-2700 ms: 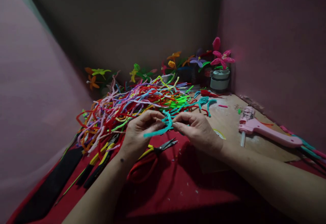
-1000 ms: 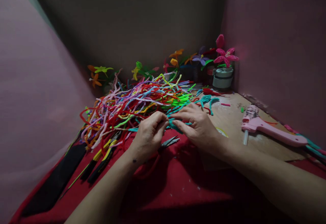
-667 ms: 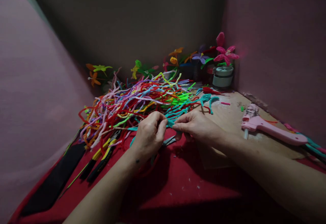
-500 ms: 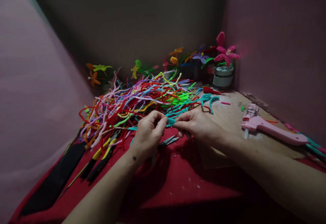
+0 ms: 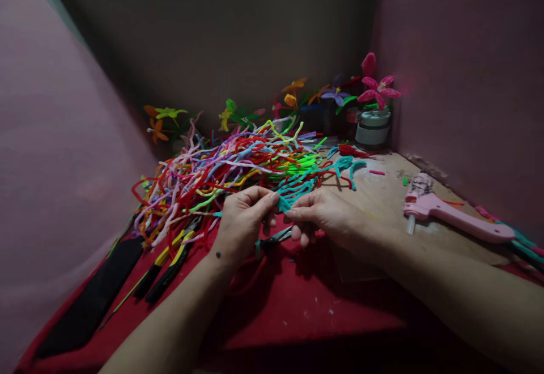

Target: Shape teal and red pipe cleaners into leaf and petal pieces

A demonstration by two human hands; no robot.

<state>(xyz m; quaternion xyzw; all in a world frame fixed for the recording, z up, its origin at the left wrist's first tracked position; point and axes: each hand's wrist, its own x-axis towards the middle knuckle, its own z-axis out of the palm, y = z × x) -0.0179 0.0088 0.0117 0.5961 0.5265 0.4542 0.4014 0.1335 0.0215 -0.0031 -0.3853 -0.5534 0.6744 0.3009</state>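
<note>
My left hand (image 5: 242, 224) and my right hand (image 5: 327, 218) meet over the red cloth (image 5: 297, 311), both pinching a short teal pipe cleaner (image 5: 282, 204) between thumb and fingertips. The piece is folded small and mostly hidden by the fingers. Just behind the hands lies a big tangled heap of pipe cleaners (image 5: 229, 173) in many colours. Small pliers (image 5: 274, 239) lie on the cloth under the hands.
A pink glue gun (image 5: 450, 218) rests on a brown board (image 5: 382, 198) at the right. Finished pipe-cleaner flowers (image 5: 376, 88) and a grey pot (image 5: 373, 128) stand in the back corner. Bent teal pieces (image 5: 346, 167) lie on the board. Black-and-yellow tools (image 5: 168, 269) lie at left.
The long teal pipe cleaner held 2.7 s ago is now folded short between the fingertips. The hands shifted slightly and drew closer together.
</note>
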